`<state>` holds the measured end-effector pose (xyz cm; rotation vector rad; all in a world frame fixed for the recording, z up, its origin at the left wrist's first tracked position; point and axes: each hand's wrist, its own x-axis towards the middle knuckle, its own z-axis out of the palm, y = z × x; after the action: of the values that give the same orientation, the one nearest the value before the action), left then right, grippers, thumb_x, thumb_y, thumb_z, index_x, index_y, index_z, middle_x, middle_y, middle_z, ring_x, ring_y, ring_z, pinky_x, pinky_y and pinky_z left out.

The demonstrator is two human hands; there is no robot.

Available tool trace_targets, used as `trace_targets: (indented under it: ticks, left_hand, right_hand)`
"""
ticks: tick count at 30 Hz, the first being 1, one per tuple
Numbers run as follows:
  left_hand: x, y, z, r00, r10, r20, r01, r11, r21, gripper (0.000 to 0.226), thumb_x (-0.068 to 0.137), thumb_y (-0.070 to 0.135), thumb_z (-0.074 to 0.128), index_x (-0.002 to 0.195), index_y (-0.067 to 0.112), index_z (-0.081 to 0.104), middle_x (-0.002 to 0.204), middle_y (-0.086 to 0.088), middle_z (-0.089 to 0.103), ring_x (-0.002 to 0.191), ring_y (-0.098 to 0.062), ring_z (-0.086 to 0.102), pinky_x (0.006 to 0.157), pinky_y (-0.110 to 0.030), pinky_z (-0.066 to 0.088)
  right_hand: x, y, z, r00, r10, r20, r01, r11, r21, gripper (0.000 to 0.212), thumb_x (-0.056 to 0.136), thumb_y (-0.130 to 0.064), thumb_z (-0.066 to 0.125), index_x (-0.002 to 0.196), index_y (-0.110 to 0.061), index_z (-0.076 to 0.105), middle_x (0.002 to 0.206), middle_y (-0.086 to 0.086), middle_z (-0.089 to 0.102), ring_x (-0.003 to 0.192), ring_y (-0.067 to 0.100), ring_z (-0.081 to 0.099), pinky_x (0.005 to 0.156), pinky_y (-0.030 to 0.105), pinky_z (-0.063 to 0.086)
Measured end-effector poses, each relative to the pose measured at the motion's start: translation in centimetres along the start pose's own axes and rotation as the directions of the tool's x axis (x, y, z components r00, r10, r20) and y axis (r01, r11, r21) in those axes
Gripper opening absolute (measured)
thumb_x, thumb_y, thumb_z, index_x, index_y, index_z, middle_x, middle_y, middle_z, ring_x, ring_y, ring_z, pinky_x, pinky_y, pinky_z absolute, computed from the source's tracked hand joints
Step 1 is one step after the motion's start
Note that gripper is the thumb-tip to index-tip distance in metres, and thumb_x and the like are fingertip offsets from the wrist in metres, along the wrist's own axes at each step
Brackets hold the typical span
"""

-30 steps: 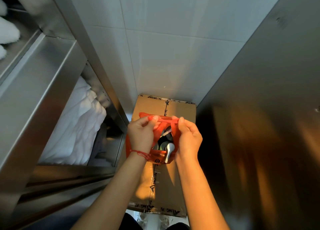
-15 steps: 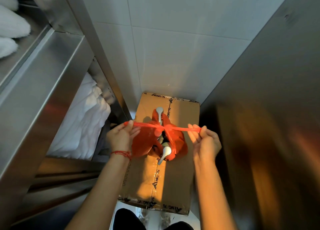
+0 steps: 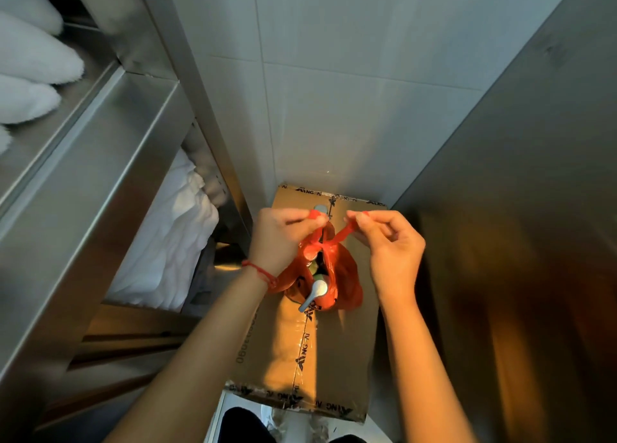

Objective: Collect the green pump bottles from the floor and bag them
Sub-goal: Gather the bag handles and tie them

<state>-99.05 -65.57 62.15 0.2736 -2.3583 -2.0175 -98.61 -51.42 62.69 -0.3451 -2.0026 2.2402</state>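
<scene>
On the cardboard box (image 3: pixel 300 349), the thin, soft orange bag (image 3: pixel 344 275) holding the pump bottles (image 3: pixel 315 294) looks floppy and tear-prone, so the left hand (image 3: pixel 278 239) and right hand (image 3: pixel 390 245) each pinch one twisted handle, the sensible hold.

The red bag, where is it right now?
In the head view the red bag sits on the cardboard box at centre, between the left hand and right hand, each pinching a handle above it.
</scene>
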Motion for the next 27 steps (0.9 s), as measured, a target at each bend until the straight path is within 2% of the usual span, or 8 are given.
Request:
trace_targets:
  ticks: [6,11,13,15,17,21,23,27]
  left_hand:
    - [0.8,0.4,1.2,0.992,0.028,0.123,-0.027,1.0,-0.011,0.015,0.078,0.011,0.069,0.087,0.023,0.072,0.066,-0.002,0.07,0.066,-0.015,0.063,0.063,-0.03,0.051]
    - [0.6,0.5,1.2,0.989,0.026,0.147,-0.017,0.998,-0.06,0.02,0.081,0.005,0.065,0.076,0.023,0.073,0.051,0.016,0.065,0.053,0.005,0.056,0.052,-0.011,0.043]
    - [0.4,0.5,1.4,0.993,-0.009,0.117,0.021,0.994,-0.108,0.018,0.082,0.002,0.063,0.079,0.017,0.072,0.054,0.013,0.068,0.057,0.0,0.061,0.057,-0.016,0.048]
    - [0.2,0.6,1.4,0.994,-0.06,0.097,0.075,0.983,-0.168,0.017,0.082,0.002,0.062,0.076,0.015,0.072,0.063,-0.006,0.069,0.065,-0.019,0.063,0.066,-0.032,0.05]
    - [0.0,1.0,1.5,0.989,-0.086,0.121,0.11,0.972,-0.208,0.015,0.082,0.001,0.061,0.075,0.01,0.071,0.065,-0.013,0.068,0.065,-0.025,0.063,0.067,-0.034,0.052]
    - [-0.5,2.2,1.5,0.98,-0.087,0.178,0.13,0.961,-0.244,0.01,0.082,-0.005,0.059,0.082,-0.001,0.069,0.053,0.005,0.07,0.055,-0.008,0.067,0.054,-0.018,0.054]
    - [-0.7,2.9,1.3,0.979,-0.089,0.182,0.13,0.965,-0.228,0.012,0.083,-0.003,0.059,0.077,0.0,0.069,0.052,0.007,0.069,0.054,-0.008,0.067,0.052,-0.022,0.054]
    - [-1.1,3.5,0.9,0.984,-0.081,0.16,0.111,0.976,-0.187,0.023,0.083,0.001,0.061,0.066,0.016,0.069,0.054,0.009,0.07,0.064,-0.022,0.066,0.065,-0.031,0.05]
  right_hand:
    - [0.3,-0.6,1.3,0.992,-0.099,0.08,0.11,0.983,-0.145,0.014,0.075,-0.002,0.07,0.077,-0.015,0.072,0.083,-0.001,0.072,0.088,0.014,0.068,0.084,0.031,0.054]
    - [0.9,-0.5,1.4,0.989,-0.044,0.143,0.059,0.993,-0.102,0.013,0.076,-0.002,0.068,0.084,-0.012,0.072,0.073,-0.009,0.073,0.076,0.007,0.068,0.075,0.024,0.055]
    - [1.0,0.0,0.8,0.982,0.028,0.186,-0.022,0.999,-0.033,0.019,0.078,-0.002,0.066,0.096,-0.009,0.069,0.07,-0.011,0.073,0.072,0.003,0.068,0.068,0.017,0.054]
    - [0.5,0.6,0.1,0.962,0.103,0.253,-0.098,0.995,-0.03,0.027,0.079,-0.001,0.065,0.105,-0.008,0.065,0.072,-0.013,0.074,0.073,0.003,0.069,0.065,0.014,0.052]
    - [-0.4,1.2,-0.5,0.925,0.142,0.351,-0.129,0.99,-0.06,0.022,0.079,0.002,0.063,0.096,-0.011,0.068,0.072,-0.011,0.074,0.071,0.004,0.069,0.064,0.014,0.052]
    - [-1.7,0.8,-0.7,0.905,0.162,0.394,-0.126,0.985,-0.117,0.023,0.077,0.001,0.065,0.077,-0.02,0.075,0.068,-0.008,0.074,0.067,0.006,0.069,0.063,0.015,0.051]
    - [-2.0,0.1,-0.6,0.904,0.165,0.395,-0.123,0.984,-0.13,0.02,0.076,-0.001,0.067,0.073,-0.019,0.075,0.067,-0.007,0.074,0.066,0.006,0.069,0.062,0.015,0.052]
    - [-3.2,-1.4,-0.3,0.901,0.234,0.366,-0.21,0.972,-0.104,0.009,0.077,-0.002,0.066,0.073,-0.005,0.073,0.062,-0.001,0.073,0.058,0.01,0.067,0.06,0.019,0.055]
